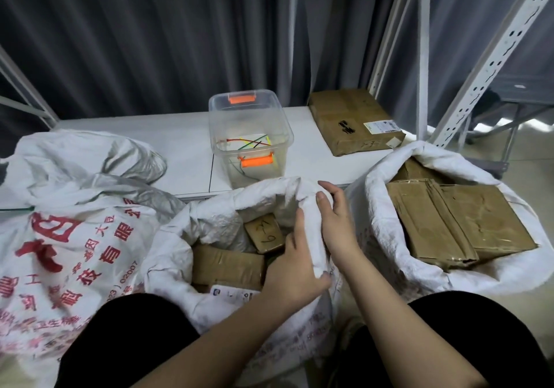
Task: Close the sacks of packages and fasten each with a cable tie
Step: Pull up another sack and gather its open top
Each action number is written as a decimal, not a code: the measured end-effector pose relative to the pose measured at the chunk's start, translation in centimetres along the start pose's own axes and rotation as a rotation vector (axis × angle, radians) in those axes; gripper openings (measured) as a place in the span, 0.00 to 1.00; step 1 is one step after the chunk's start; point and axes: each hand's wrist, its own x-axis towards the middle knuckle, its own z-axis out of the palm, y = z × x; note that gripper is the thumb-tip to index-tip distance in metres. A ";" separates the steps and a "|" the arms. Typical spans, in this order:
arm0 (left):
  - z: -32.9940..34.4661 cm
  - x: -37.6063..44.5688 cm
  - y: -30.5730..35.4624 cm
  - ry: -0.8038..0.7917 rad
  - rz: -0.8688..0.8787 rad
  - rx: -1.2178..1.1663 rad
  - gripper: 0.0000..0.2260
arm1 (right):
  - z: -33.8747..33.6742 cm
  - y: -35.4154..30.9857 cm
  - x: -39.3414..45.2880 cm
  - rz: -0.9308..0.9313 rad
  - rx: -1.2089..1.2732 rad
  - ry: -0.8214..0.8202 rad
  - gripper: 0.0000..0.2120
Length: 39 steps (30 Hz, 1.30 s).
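Head view: middle sack (227,225) stood open between my knees, packages (227,264) exposed. My left hand (295,270) and right hand (337,222) both gripped rolled rim, gathering mouth for closing. Cable ties (250,143) lay in clear bin (281,123) on table (180,141), near reach. Right sack (389,255) open, untied.

Three white sacks stand side by side. The middle sack (215,222) is open, with brown packages (230,263) inside. The right sack (398,270) is open too. The left sack (69,222) has red writing. Colored cable ties (250,142) lie in a clear box.
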 end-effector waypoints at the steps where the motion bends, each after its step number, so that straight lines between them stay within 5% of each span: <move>1: 0.3 0.0 -0.2 0.030 -0.028 0.064 0.49 | 0.1 -0.1 0.1 0.022 0.028 0.015 0.13; 7: 1.0 -0.9 -1.1 0.013 -0.186 0.293 0.39 | 0.8 -0.4 1.4 0.289 0.443 0.088 0.13; 13: 1.9 -1.4 -1.4 0.118 -0.094 0.429 0.34 | -1.1 0.1 3.2 0.520 0.805 0.040 0.19; 16: 2.7 -1.8 -2.2 0.251 0.040 0.536 0.41 | -1.3 -1.0 2.6 0.528 0.569 -0.055 0.20; 19: 3.9 -1.3 -2.3 0.315 0.132 0.597 0.42 | -1.7 -1.1 0.5 0.298 -0.250 -0.044 0.31; 22: 4.1 -1.0 -0.5 0.368 0.147 0.564 0.38 | -1.9 -0.2 -3.8 0.068 -0.683 -0.079 0.33; 26: 3.6 -3.4 -0.8 0.292 0.205 0.417 0.30 | -2.8 2.1 -4.5 0.069 -0.293 0.093 0.24; 29: 1.3 -5.6 -3.0 0.379 0.217 0.382 0.24 | -2.9 2.9 -4.8 0.171 -0.074 0.153 0.21; 32: -0.3 -7.8 -5.0 0.635 -0.110 0.232 0.20 | -2.3 2.9 -6.1 0.178 0.004 0.168 0.22; 36: -1.7 -9.7 -6.7 0.766 -0.812 -0.526 0.26 | -1.2 3.1 -7.9 0.145 0.003 0.165 0.24; 39: -2.0 -9.9 -8.0 0.680 -0.763 -0.859 0.26 | -0.7 4.0 -8.8 0.191 0.043 0.158 0.22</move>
